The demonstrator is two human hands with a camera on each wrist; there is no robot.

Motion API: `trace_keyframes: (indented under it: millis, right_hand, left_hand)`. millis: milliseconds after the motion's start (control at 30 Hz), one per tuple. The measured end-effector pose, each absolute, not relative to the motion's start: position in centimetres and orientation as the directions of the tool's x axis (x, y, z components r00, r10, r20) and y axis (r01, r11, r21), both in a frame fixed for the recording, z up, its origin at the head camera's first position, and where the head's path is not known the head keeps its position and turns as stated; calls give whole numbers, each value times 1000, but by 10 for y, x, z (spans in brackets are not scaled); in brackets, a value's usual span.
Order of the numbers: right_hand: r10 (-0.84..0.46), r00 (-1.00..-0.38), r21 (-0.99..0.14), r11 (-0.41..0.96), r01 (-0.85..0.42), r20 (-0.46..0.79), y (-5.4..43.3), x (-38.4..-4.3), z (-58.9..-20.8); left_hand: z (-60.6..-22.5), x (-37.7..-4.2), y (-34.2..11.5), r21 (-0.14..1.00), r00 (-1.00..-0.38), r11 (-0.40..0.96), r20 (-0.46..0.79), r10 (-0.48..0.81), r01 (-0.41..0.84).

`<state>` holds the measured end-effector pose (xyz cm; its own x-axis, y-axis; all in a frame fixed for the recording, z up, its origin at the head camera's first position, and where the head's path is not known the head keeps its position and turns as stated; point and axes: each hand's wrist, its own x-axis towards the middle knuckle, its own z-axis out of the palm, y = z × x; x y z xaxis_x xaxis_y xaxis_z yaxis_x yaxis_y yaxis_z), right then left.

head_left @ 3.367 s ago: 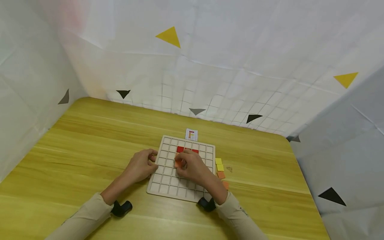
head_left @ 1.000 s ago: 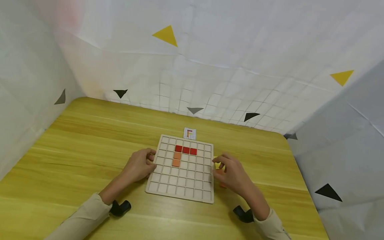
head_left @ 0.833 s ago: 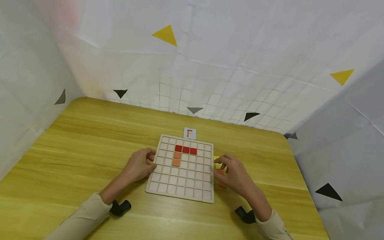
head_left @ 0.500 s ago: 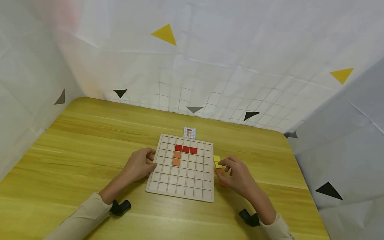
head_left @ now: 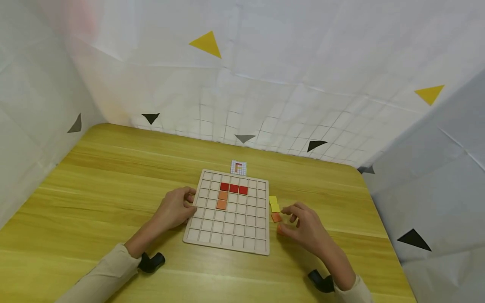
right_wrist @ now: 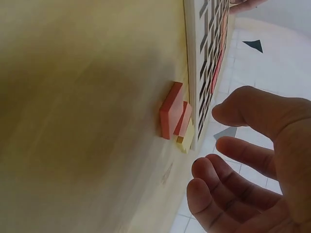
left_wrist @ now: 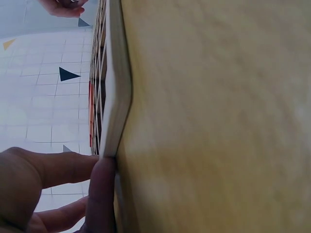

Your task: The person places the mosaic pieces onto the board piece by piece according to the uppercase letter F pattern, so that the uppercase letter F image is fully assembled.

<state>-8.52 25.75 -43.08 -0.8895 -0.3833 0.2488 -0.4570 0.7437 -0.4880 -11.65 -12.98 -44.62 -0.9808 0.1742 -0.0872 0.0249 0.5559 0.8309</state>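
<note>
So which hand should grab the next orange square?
Right, I think: the right hand hovers by the loose orange squares. The left hand is across the board, holding its opposite edge.

Around a yellow wood table [head_left: 125, 168] with round far corners: white left wall [head_left: 30, 84], crinkly white far wall [head_left: 284, 54], greyer right wall [head_left: 447, 181]. On the far wall, two yellow triangles [head_left: 209, 43] up high, two black triangles [head_left: 316, 145] and a small grey triangle [head_left: 244, 138] down low, with thin criss-cross lines [head_left: 269, 117]. Pink patch [head_left: 81, 21] high at far left. Soft shine [head_left: 204, 277] on the table's near part.
</note>
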Motion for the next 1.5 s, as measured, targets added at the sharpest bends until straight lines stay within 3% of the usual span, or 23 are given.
trace_keyframes:
  millis: [700,1167,1500]
  right_hand:
    - [-387,-914,-524,757,-390,122,260,-77,-445]
    - [-399,-909,-556,732,-395,119,259,-78,-448]
    - [-399,-893,-536,717,-445,208,259,-78,-449]
  left_hand:
    - [-447,-116,-130,839,-979,544,-98,177,15]
    - [-447,-116,-130,829,-980,559,-90,176,24]
    - [-447,-117,-131,839,-980,545,-94,178,19]
